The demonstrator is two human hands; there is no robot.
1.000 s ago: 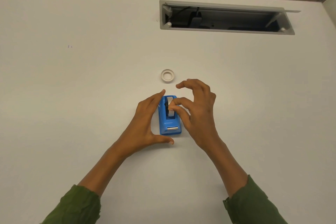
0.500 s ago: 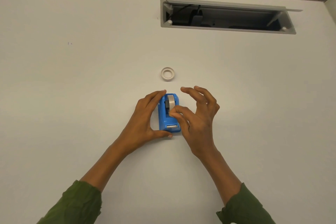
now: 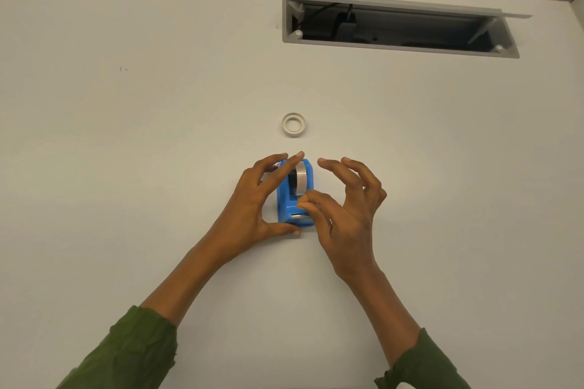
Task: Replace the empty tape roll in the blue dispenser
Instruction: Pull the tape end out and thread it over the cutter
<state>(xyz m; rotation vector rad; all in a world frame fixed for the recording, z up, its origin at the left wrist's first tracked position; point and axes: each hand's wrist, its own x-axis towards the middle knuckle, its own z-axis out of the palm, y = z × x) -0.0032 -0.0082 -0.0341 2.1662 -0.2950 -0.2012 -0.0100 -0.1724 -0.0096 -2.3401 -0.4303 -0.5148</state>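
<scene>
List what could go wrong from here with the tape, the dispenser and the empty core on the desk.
1. The right hand pinches near the cutter of the blue dispenser; the tape end may tear or stick back onto the tape roll before reaching the blade.
2. The left hand only braces the dispenser's side, so a pull might slide or tip it.
3. The empty core lies loose just beyond and could be knocked.

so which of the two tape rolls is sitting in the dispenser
The grey tape roll, seated upright in the blue plastic dispenser; the white ring-shaped roll lies flat on the table beyond.
</scene>
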